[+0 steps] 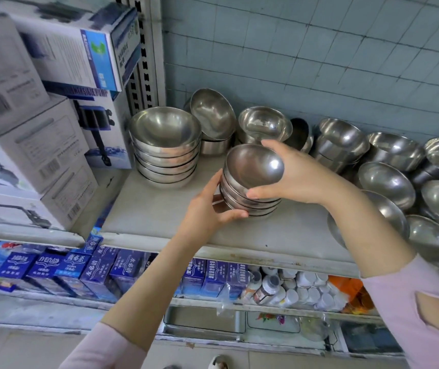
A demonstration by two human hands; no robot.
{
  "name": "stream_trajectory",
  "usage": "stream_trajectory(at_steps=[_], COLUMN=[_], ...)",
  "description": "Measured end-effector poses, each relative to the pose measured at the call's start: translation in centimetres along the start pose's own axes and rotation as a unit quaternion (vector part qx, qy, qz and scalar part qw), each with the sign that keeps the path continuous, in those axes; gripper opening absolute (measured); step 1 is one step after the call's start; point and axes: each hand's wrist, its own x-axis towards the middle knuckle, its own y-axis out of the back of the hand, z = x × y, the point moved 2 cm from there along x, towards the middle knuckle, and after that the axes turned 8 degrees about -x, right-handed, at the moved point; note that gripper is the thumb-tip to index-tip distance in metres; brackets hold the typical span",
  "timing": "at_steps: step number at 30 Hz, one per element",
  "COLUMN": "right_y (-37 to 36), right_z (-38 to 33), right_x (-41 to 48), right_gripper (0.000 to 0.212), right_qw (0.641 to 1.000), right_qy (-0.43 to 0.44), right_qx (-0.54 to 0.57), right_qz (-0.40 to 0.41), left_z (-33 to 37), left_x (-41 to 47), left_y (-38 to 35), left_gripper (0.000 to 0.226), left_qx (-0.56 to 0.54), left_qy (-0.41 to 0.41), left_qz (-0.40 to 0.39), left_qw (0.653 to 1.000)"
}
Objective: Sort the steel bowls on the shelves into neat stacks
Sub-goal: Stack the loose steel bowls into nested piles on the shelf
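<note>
A small stack of steel bowls [253, 179] sits mid-shelf, and both hands are on it. My left hand [207, 206] cups its left side, thumb under the lower bowls. My right hand [298, 174] grips the top bowl from the right, thumb in front and fingers over the far rim. A taller, neat stack of wider bowls [165, 147] stands to the left. Behind are tilted bowls [211, 113] and a small bowl stack [265, 125]. Loose bowls [388, 182] crowd the right side of the shelf [160, 217].
White and blue cardboard boxes [45, 145] are piled at the left, next to the shelf upright. The shelf below holds blue cartons [98, 272] and white bottles [293, 288]. A tiled wall [319, 62] backs the shelf.
</note>
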Motion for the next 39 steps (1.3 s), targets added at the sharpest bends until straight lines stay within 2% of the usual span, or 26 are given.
stream_trajectory(at_steps=[3, 5, 7, 9, 11, 13, 15, 19, 24, 29, 33, 39], right_y=[0.3, 1.2, 1.7, 1.4, 0.4, -0.7, -1.4, -1.8, -2.4, -2.6, -2.4, 0.7], right_z=[-0.2, 0.7, 3.2, 6.5, 9.4, 11.2, 12.1, 12.9, 12.6, 10.4, 8.3, 6.7], right_x=[-0.6, -2.0, -4.4, -7.5, -10.3, -11.9, -12.5, -12.6, -12.5, -10.9, -9.2, -8.8], right_gripper=[0.124, 0.119, 0.112, 0.115, 0.122, 0.118, 0.112, 0.122, 0.121, 0.117, 0.097, 0.108], right_qw=[0.999, 0.997, 0.985, 0.965, 0.945, 0.937, 0.939, 0.931, 0.92, 0.934, 0.941, 0.931], right_qy=[-0.016, -0.045, -0.106, -0.191, -0.266, -0.303, -0.308, -0.332, -0.351, -0.32, -0.283, -0.264], right_qx=[0.029, 0.064, 0.107, 0.118, 0.115, 0.105, 0.087, 0.069, 0.091, 0.078, 0.119, 0.135], right_qz=[-0.011, 0.017, 0.082, 0.136, 0.15, 0.138, 0.13, 0.138, 0.148, 0.14, 0.145, 0.212], left_z=[0.0, 0.0, 0.1, 0.1, 0.1, 0.1, 0.1, 0.0, 0.1, 0.0, 0.0, 0.2], left_x=[0.0, -0.1, -0.2, -0.2, -0.3, -0.3, -0.3, -0.2, -0.4, -0.4, -0.3, -0.4], left_y=[0.1, 0.1, 0.0, 0.0, -0.1, -0.2, -0.3, -0.4, -0.3, -0.2, -0.3, -0.2], left_gripper=[0.102, 0.102, 0.101, 0.1, 0.1, 0.101, 0.101, 0.101, 0.103, 0.106, 0.104, 0.107], left_qx=[-0.003, 0.0, -0.009, -0.014, -0.013, -0.012, -0.009, -0.004, -0.011, -0.011, -0.01, -0.009], left_qy=[0.003, -0.001, -0.002, -0.005, -0.008, -0.016, -0.022, -0.023, -0.026, -0.025, -0.024, -0.024], left_qz=[-0.001, 0.001, 0.001, -0.004, -0.014, -0.025, -0.027, -0.025, -0.033, -0.035, -0.033, -0.032], left_qw=[1.0, 1.0, 1.0, 1.0, 1.0, 0.999, 0.999, 0.999, 0.999, 0.999, 0.999, 0.999])
